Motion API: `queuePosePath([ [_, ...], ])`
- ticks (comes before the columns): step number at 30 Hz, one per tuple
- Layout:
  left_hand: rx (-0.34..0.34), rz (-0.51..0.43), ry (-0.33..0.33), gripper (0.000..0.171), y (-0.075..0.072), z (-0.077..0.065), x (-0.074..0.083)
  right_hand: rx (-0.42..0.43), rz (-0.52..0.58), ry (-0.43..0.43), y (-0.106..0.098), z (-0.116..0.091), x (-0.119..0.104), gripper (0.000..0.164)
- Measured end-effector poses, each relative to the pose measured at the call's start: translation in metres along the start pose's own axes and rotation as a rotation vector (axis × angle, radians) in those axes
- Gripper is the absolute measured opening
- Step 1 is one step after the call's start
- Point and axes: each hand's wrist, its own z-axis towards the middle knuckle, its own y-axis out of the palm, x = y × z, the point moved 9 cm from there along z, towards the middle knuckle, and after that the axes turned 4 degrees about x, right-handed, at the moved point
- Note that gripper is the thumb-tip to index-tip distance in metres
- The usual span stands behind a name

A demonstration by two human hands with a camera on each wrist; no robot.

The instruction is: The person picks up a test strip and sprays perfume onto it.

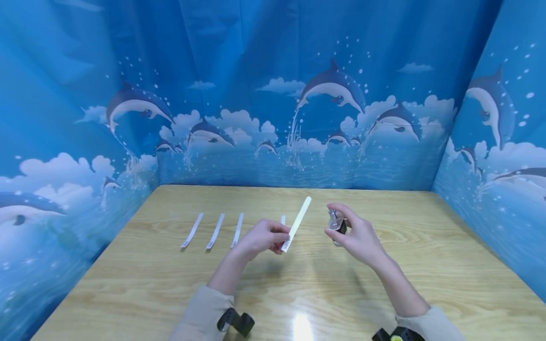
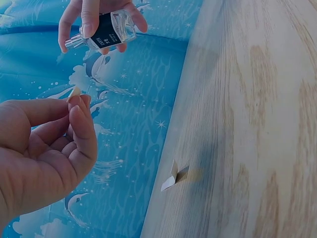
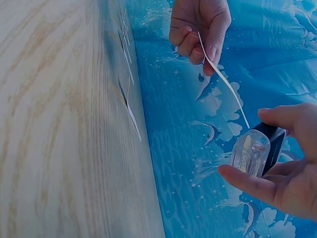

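Note:
My left hand (image 1: 262, 239) pinches the lower end of a white paper test strip (image 1: 300, 218) between thumb and fingers. The strip slants up and away over the table, and its lower end bears small print. To the right, my right hand (image 1: 360, 241) grips a small clear glass perfume bottle (image 2: 124, 25) with a black label and a silver spray top (image 2: 74, 42). The thumb and fingers span the bottle, which lies tilted in the hand. A short gap separates the held strip from the bottle.
Three white strips, the middle one (image 1: 215, 231) among them, lie in a row on the left of the wooden table (image 1: 341, 293). Another strip (image 1: 283, 219) lies behind my left hand. A blue dolphin-print curtain (image 1: 264, 57) surrounds the table's back and sides.

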Motion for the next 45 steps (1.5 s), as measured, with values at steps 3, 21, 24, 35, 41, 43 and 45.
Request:
queuePosePath([
  [3, -0.003, 0.007, 0.01, 0.026, 0.0, -0.001, 0.001, 0.005, -0.001, -0.005, 0.0, 0.0, -0.001, 0.056],
  [21, 0.004, 0.002, 0.015, 0.025, 0.0, -0.002, 0.001, 0.068, -0.041, -0.057, -0.006, -0.002, -0.007, 0.056],
  [24, 0.002, 0.005, 0.016, 0.025, 0.0, -0.003, 0.001, 0.071, -0.061, -0.075, -0.006, -0.004, -0.008, 0.054],
  [35, 0.023, 0.011, 0.011, 0.024, -0.002, -0.003, 0.0, 0.058, -0.029, -0.018, -0.006, -0.005, -0.002, 0.052],
  [41, 0.031, 0.006, 0.01, 0.025, -0.004, -0.003, -0.002, 0.047, -0.009, 0.013, -0.005, -0.005, 0.001, 0.054],
  [43, 0.035, 0.0, 0.01, 0.026, -0.006, -0.002, -0.003, 0.04, 0.006, 0.031, -0.004, -0.005, 0.004, 0.055],
  [45, 0.044, -0.004, 0.015, 0.026, -0.007, -0.001, -0.004, 0.036, 0.034, 0.045, -0.005, -0.004, 0.006, 0.056],
])
